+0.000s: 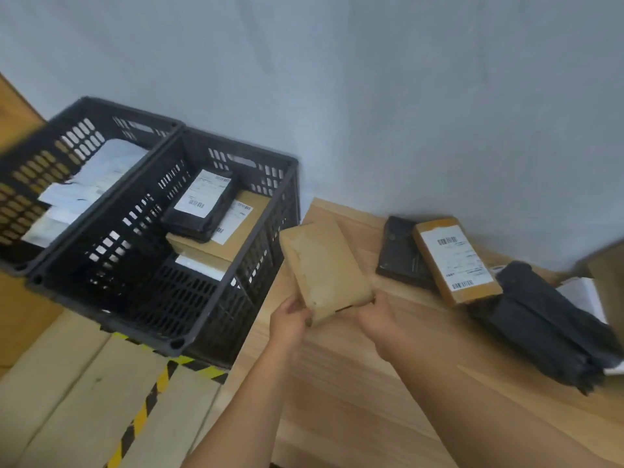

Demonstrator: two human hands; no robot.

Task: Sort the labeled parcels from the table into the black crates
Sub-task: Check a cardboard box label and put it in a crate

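Head view: I record both hands on one brown cardboard parcel (324, 265), held tilted over the table (337, 400). The left hand (290, 319) curls round its near-left corner and the right hand (378, 315) grips the near-right corner. A black crate (233, 261) stands just left of the left hand. A labelled parcel (456, 261) lies right of the right hand.

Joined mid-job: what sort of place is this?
Likely a parcel-sorting station: black crates holding labeled parcels, a labeled box on the wooden table, floor hazard tape. Left hand and right hand hold a brown parcel.
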